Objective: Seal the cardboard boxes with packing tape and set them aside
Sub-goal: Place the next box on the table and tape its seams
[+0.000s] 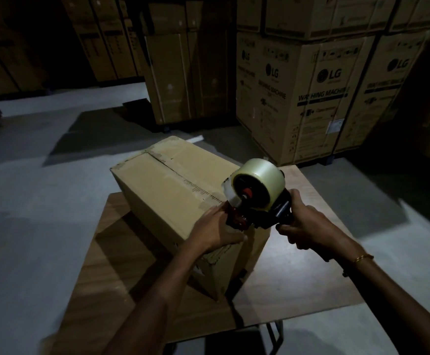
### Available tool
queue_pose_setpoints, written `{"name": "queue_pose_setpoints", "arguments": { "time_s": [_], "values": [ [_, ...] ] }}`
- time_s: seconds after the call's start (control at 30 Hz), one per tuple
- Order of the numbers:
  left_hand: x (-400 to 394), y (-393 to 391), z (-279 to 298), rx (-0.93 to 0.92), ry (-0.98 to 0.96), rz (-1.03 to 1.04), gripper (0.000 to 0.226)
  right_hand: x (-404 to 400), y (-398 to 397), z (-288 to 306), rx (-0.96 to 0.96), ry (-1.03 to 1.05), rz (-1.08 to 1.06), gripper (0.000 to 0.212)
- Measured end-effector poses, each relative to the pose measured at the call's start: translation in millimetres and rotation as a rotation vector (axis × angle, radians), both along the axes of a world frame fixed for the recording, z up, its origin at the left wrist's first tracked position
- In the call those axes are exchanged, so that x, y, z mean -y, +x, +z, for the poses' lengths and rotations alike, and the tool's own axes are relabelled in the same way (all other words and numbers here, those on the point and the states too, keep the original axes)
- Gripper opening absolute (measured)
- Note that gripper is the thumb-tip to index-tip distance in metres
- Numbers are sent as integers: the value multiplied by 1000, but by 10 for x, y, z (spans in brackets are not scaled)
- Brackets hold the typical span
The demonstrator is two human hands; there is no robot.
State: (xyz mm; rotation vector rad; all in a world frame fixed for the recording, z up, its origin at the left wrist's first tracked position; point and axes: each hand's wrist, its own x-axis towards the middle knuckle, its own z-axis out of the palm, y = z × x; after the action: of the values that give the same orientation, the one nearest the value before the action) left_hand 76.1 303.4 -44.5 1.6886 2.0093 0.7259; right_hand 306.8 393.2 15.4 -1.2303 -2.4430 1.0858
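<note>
The cardboard box (pixel 180 201) was set on the table (pixel 298 265), flaps down, with the middle seam not yet covered by new tape. The taping step seemed just begun: the tape gun (pixel 257 198) was placed at the near edge of the box top. The tape end was pressed onto the near edge by the left hand (pixel 216 230), fingers fairly straight and resting on the box. The gun's handle was gripped tight by the right hand (pixel 303 230), fingers curled round it. Next, the gun would likely need to be pulled along the seam to the far edge, kept straight and pushed down
</note>
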Motion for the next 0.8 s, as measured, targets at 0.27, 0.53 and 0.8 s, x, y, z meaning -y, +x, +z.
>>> {"name": "queue_pose_setpoints", "arguments": {
  "time_s": [0.27,0.53,0.8],
  "values": [
    [27,21,16,-105,57,53,46,-7,-46,201,14,-20,37,51],
    [32,42,26,-134,88,3,62,82,76,240,28,-30,5,46],
    [85,158,38,-320,143,-58,30,265,246,145,54,-44,-42,43]
  ]
}}
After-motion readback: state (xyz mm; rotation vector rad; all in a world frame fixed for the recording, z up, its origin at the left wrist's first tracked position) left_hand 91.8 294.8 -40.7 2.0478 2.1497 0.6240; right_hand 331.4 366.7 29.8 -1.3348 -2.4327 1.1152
